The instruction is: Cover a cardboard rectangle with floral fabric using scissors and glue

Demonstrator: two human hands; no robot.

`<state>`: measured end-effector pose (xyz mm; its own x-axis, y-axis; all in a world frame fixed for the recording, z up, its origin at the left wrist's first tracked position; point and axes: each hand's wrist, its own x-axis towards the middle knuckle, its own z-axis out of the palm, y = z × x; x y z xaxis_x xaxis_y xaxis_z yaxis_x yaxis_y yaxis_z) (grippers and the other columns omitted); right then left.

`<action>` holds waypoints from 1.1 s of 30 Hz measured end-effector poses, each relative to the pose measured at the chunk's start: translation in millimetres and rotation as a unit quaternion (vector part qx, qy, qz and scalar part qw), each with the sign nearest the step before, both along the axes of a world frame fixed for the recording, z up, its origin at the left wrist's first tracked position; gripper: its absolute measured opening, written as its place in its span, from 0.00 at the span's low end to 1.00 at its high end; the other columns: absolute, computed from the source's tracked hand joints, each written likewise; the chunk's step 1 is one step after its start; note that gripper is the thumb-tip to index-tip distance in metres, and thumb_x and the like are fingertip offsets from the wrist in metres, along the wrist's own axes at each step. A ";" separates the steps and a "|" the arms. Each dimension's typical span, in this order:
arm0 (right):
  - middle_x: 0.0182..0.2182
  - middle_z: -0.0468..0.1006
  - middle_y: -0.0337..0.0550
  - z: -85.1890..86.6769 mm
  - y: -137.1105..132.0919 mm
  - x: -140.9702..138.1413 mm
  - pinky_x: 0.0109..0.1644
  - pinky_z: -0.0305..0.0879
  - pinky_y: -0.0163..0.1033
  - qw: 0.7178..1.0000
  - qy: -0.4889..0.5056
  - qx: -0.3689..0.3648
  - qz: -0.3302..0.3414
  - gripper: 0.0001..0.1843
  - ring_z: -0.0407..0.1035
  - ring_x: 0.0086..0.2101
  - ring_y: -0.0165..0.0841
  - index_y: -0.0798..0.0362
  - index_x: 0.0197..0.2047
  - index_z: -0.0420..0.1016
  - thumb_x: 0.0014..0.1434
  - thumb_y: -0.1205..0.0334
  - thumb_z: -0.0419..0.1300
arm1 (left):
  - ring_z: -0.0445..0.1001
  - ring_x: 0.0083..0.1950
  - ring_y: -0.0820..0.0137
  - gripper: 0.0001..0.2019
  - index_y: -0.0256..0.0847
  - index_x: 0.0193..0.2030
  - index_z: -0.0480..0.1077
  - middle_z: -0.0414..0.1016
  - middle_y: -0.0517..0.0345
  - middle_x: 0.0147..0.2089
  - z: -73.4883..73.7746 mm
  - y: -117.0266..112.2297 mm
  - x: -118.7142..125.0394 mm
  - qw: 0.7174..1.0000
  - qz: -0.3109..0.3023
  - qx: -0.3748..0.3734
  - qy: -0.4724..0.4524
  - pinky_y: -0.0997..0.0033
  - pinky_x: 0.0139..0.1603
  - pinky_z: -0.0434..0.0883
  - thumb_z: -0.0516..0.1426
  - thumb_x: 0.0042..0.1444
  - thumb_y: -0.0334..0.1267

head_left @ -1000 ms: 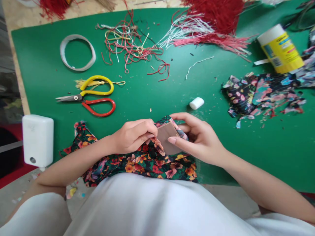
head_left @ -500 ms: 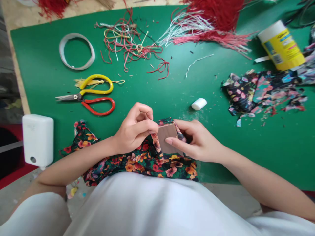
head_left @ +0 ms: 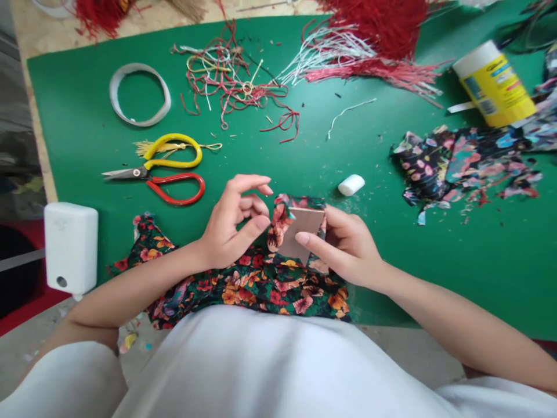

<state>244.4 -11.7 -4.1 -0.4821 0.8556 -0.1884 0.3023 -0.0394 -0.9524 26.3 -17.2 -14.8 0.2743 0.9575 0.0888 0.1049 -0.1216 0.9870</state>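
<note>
My right hand (head_left: 350,241) grips a flat brownish-grey card (head_left: 300,232), thumb across its face and fingers behind. Dark floral fabric (head_left: 243,284) with red and orange flowers wraps the card's top and left edges, and the rest spreads along the table edge against my shirt. Just left of the card, my left hand (head_left: 237,223) is open, its fingers curved and apart with nothing visible between them. Its fingertips are close to the folded fabric edge; whether the thumb touches it I cannot tell.
Scissors (head_left: 152,173) with yellow and red handles lie left, by a yellow tassel (head_left: 163,148). A tape ring (head_left: 114,96), tangled cords (head_left: 235,81), red tassels (head_left: 383,35), a white cap (head_left: 351,184), a glue bottle (head_left: 496,84), fabric scraps (head_left: 435,162) and a white device (head_left: 72,247) surround the hands.
My left hand has let go of the fabric edge, moved slightly left and spread its fingers. The card has tilted and risen a little in my right hand, with fabric folded over its left edge.
</note>
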 end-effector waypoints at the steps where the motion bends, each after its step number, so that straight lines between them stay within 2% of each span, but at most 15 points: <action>1: 0.20 0.67 0.34 -1.9 -0.9 0.1 0.22 0.51 0.32 1.000 0.002 0.004 -0.023 0.14 0.57 0.20 0.25 0.52 0.35 0.71 0.62 0.49 0.60 | 0.74 0.34 0.77 0.15 0.47 0.57 0.62 0.72 0.52 0.49 0.9 -0.2 -1.0 0.999 -0.001 -0.030 -0.010 0.77 0.32 0.73 0.51 0.66 0.46; 2: 0.20 0.68 0.34 -3.5 -1.8 0.1 0.22 0.52 0.32 0.999 0.004 0.010 -0.042 0.14 0.58 0.20 0.25 0.51 0.37 0.72 0.61 0.48 0.60 | 0.74 0.33 0.76 0.14 0.45 0.54 0.65 0.75 0.53 0.45 2.4 0.0 -2.0 0.999 -0.007 -0.049 -0.007 0.78 0.31 0.72 0.49 0.67 0.46; 4: 0.21 0.69 0.34 -6.0 -3.1 0.0 0.22 0.55 0.33 0.998 0.010 0.023 -0.059 0.15 0.59 0.20 0.26 0.50 0.40 0.73 0.60 0.46 0.61 | 0.74 0.31 0.77 0.12 0.41 0.46 0.71 0.77 0.57 0.36 6.6 1.9 -3.4 0.998 -0.035 -0.040 0.045 0.78 0.32 0.72 0.49 0.68 0.43; 6: 0.21 0.70 0.34 -7.5 -4.1 -0.2 0.21 0.56 0.33 0.998 0.018 0.032 -0.056 0.14 0.60 0.19 0.25 0.50 0.38 0.73 0.60 0.48 0.62 | 0.76 0.34 0.75 0.12 0.39 0.40 0.73 0.79 0.57 0.34 10.7 5.1 -3.9 0.996 -0.052 0.002 0.077 0.78 0.36 0.72 0.51 0.67 0.40; 8: 0.21 0.71 0.34 -8.2 -4.7 0.1 0.20 0.55 0.32 0.998 0.030 0.034 -0.047 0.11 0.60 0.18 0.24 0.50 0.35 0.72 0.60 0.51 0.63 | 0.77 0.35 0.75 0.11 0.39 0.37 0.74 0.79 0.56 0.34 13.1 8.6 -3.8 0.995 -0.078 0.017 0.067 0.77 0.38 0.71 0.53 0.66 0.39; 13: 0.18 0.69 0.32 -5.6 -3.1 1.7 0.20 0.54 0.33 0.999 0.025 0.030 -0.015 0.11 0.62 0.17 0.24 0.50 0.31 0.70 0.60 0.54 0.63 | 0.75 0.34 0.73 0.10 0.39 0.35 0.74 0.78 0.55 0.32 13.1 13.1 -3.9 0.992 -0.122 0.010 0.011 0.75 0.38 0.72 0.55 0.64 0.39; 17: 0.20 0.73 0.34 -3.2 -2.0 2.8 0.19 0.55 0.33 1.000 0.027 0.000 -0.002 0.13 0.63 0.18 0.25 0.50 0.31 0.70 0.59 0.50 0.63 | 0.75 0.35 0.73 0.09 0.39 0.35 0.73 0.78 0.55 0.32 12.7 13.5 -4.7 0.990 -0.141 0.013 0.000 0.73 0.39 0.72 0.55 0.64 0.39; 21: 0.22 0.74 0.37 -5.2 -3.2 3.7 0.21 0.58 0.35 0.999 0.027 -0.017 -0.013 0.15 0.66 0.20 0.28 0.49 0.34 0.72 0.58 0.45 0.63 | 0.74 0.34 0.73 0.11 0.40 0.37 0.72 0.77 0.55 0.31 11.8 12.3 -3.7 0.989 -0.141 0.040 0.034 0.74 0.39 0.71 0.52 0.66 0.41; 24: 0.21 0.73 0.36 -6.7 -3.1 4.4 0.22 0.60 0.35 1.000 0.021 -0.008 -0.014 0.16 0.66 0.21 0.28 0.49 0.35 0.73 0.59 0.45 0.62 | 0.72 0.33 0.73 0.14 0.39 0.38 0.70 0.75 0.56 0.30 10.1 10.3 -1.7 0.984 -0.133 0.092 0.079 0.74 0.38 0.69 0.48 0.68 0.40; 28: 0.20 0.72 0.35 -5.1 -1.0 4.6 0.22 0.59 0.36 1.000 0.016 -0.004 0.006 0.14 0.66 0.20 0.29 0.48 0.35 0.71 0.59 0.47 0.63 | 0.66 0.28 0.73 0.17 0.39 0.33 0.65 0.70 0.57 0.27 8.6 7.9 0.8 0.966 -0.132 0.170 0.145 0.73 0.34 0.66 0.42 0.70 0.39; 33: 0.19 0.75 0.34 -3.1 -0.3 3.9 0.19 0.55 0.35 1.000 0.015 0.004 0.010 0.11 0.66 0.17 0.28 0.48 0.35 0.68 0.60 0.52 0.63 | 0.61 0.24 0.74 0.16 0.41 0.30 0.60 0.63 0.62 0.22 8.1 5.5 3.0 0.957 -0.123 0.197 0.176 0.74 0.28 0.61 0.43 0.70 0.38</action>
<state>248.3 -12.0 -7.3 -0.5041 0.8475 -0.1663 0.2747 -0.0252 -0.9612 29.3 -11.6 -6.7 0.5658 0.7718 0.2903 0.3425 -0.5402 0.7686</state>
